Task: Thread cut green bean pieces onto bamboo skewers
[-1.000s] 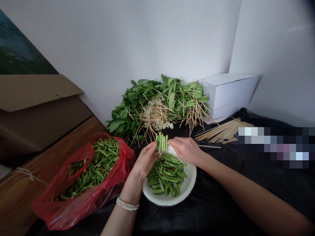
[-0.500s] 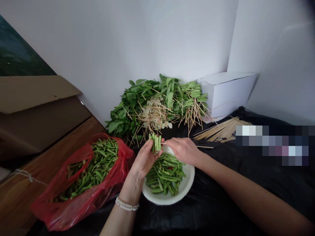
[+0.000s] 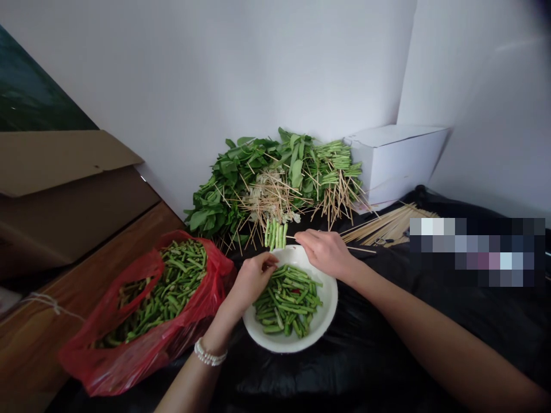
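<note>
Over a round white enamel bowl (image 3: 289,347) on a black plastic sheet (image 3: 353,367), a row of short green bean pieces (image 3: 275,235) is held upright, apparently strung side by side on a thin wooden skewer (image 3: 291,237). The skewer is pinched in the right hand (image 3: 325,252), so that the row is kept clear of the bowl's rim. The hands are apart: the left hand (image 3: 253,280), its wrist circled by a pearl bracelet (image 3: 209,353), is curled above the rim, and whether anything is held in it cannot be told. More cut beans (image 3: 287,304) lie in the bowl, and others fill a red plastic bag (image 3: 129,367) placed within reach on the left. Skewered greens (image 3: 262,186) are piled against the wall, beside a plain white cardboard box (image 3: 396,166). No writing can be read.
</note>
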Tool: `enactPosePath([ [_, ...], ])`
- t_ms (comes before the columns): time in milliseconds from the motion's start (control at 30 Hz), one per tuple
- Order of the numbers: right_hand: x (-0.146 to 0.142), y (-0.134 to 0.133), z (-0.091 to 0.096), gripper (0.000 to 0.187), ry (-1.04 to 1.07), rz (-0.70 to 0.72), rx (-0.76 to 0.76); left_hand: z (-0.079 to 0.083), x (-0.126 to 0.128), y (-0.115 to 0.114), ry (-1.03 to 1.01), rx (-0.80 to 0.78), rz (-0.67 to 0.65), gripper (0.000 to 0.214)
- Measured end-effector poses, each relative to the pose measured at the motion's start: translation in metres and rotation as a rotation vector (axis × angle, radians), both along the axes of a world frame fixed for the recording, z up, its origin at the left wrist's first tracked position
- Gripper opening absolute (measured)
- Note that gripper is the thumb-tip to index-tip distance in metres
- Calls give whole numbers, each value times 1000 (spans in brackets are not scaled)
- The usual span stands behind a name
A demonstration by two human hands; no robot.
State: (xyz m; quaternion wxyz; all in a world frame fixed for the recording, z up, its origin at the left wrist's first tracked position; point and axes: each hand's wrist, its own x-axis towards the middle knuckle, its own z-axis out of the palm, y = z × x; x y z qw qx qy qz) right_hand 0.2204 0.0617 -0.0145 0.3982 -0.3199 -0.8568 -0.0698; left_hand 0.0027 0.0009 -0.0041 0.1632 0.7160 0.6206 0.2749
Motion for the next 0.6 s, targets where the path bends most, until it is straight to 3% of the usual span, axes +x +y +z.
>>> enactPosePath([
  [133,-1,1,-2,25,1,8,6,-5,5,-1,444,-26,-42,28],
  [300,-1,1,-3,25,-27,-1,7,4,14,1,581,-129,-96,24],
  [467,-1,2,-4,25,-6,7,-9,3,8,2,290,-82,-116,15],
  [600,-1,3,-5,25,34,12,-12,-3,-2,4,-170,-13,42,12],
])
